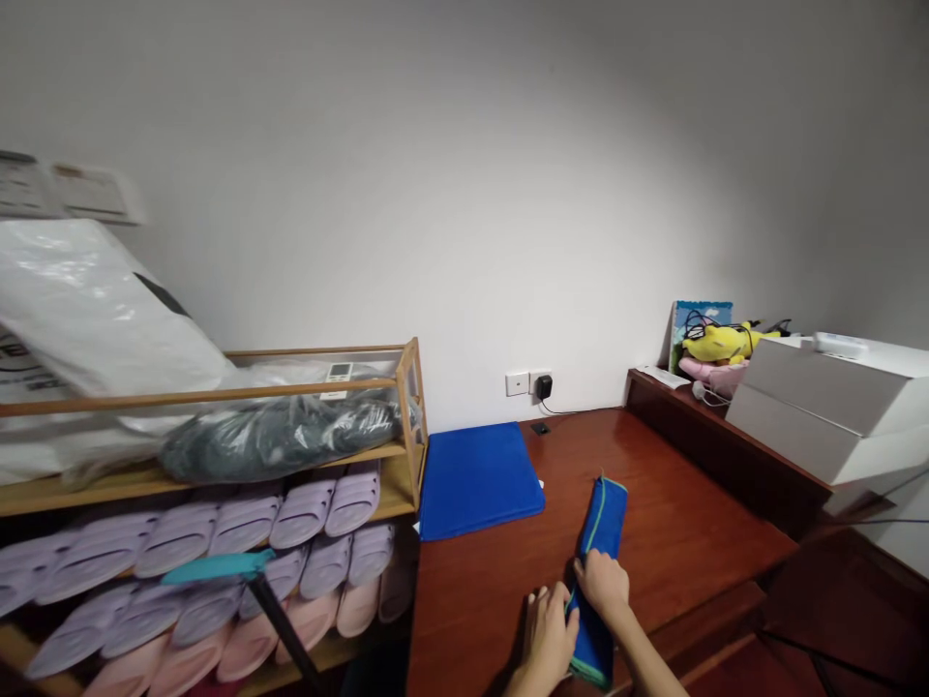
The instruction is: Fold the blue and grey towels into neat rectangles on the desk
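A blue cloth (604, 523) with green stitched edges lies on the brown wooden desk (479, 600), folded into a long narrow strip. My right hand (606, 583) rests across its middle, fingers curled and closed on it. Against the strip's left side is my left hand (550, 629), its fingers bent and closed at the cloth's edge, with the thumb nearest the fabric. The near end of the strip shows between my wrists. To the left, a flat stack of blue cloth (479, 481) lies at the desk's corner, apart from both hands.
A wooden rack (410, 426) on the left holds lilac slippers (297, 511), pink slippers and plastic-wrapped goods (283, 440). A black plug (543, 387) sits in the wall socket. White boxes (820, 397) and a yellow plush toy (718, 342) stand on the raised ledge at right.
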Motion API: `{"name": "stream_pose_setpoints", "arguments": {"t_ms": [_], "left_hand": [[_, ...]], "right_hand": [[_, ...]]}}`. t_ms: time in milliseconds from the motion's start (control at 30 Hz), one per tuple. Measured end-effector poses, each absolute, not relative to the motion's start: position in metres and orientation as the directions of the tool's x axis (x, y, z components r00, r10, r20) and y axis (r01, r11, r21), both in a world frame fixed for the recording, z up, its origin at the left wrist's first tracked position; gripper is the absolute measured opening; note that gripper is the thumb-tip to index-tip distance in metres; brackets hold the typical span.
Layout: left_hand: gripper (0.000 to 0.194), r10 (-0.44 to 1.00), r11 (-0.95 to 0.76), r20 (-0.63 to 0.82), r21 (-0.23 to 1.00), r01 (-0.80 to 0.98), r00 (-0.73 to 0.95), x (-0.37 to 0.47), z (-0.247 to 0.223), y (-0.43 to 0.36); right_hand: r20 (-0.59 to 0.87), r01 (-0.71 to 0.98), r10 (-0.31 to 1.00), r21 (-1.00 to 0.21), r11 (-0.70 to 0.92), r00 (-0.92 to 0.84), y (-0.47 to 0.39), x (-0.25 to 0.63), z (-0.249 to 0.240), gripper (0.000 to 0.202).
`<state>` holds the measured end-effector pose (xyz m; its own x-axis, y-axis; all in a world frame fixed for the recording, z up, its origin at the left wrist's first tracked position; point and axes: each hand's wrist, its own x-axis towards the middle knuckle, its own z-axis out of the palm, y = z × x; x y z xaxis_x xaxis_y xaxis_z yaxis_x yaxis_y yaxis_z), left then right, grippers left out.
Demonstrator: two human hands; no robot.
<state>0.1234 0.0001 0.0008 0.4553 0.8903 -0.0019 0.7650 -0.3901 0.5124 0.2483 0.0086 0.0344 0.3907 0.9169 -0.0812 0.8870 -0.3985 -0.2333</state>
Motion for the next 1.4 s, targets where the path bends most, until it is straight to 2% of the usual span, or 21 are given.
{"name": "stream_pose_setpoints", "arguments": {"t_ms": [233, 500, 633, 767, 900, 1133, 1300, 1400], "left_hand": [[0.014, 0.853, -0.379, -0.124, 0.519, 0.766, 0.507, 0.103, -0.002, -0.003], [0.021, 0.876, -0.341, -0.146, 0.488, 0.804, 0.460, 0.052, -0.018, -0.020], [0.031, 0.894, -0.366, -0.090, 0.419, 0.831, 0.439, 0.047, -0.018, -0.019], [0.046, 0.911, -0.368, -0.024, 0.404, 0.838, 0.411, 0.064, -0.010, -0.006], [0.038, 0.918, -0.356, -0.019, 0.402, 0.843, 0.396, 0.083, 0.001, 0.015], [0.037, 0.902, -0.393, -0.013, 0.386, 0.834, 0.431, 0.091, 0.006, 0.025], [0.038, 0.897, -0.415, 0.015, 0.367, 0.832, 0.441, 0.071, 0.004, 0.020], [0.038, 0.912, -0.391, 0.030, 0.359, 0.847, 0.408, 0.052, -0.001, 0.012]], "right_hand": [[-0.153, 0.915, 0.937, -0.212, -0.342, 0.315, -0.004, 0.234, 0.036, 0.028], [-0.154, 0.932, 0.960, -0.245, -0.268, 0.236, -0.008, 0.222, 0.028, 0.031], [-0.144, 0.938, 0.969, -0.259, -0.232, 0.200, -0.012, 0.211, 0.023, 0.044], [-0.123, 0.941, 0.974, -0.259, -0.217, 0.190, -0.016, 0.203, 0.017, 0.057], [-0.103, 0.926, 0.963, -0.267, -0.267, 0.248, -0.010, 0.202, 0.013, 0.044], [-0.017, 0.884, 0.954, -0.372, -0.283, 0.298, -0.002, 0.212, 0.006, 0.025], [0.068, 0.841, 0.956, -0.496, -0.215, 0.285, -0.018, 0.265, 0.006, 0.029], [0.079, 0.835, 0.956, -0.511, -0.203, 0.282, -0.030, 0.292, 0.001, 0.030]]}}
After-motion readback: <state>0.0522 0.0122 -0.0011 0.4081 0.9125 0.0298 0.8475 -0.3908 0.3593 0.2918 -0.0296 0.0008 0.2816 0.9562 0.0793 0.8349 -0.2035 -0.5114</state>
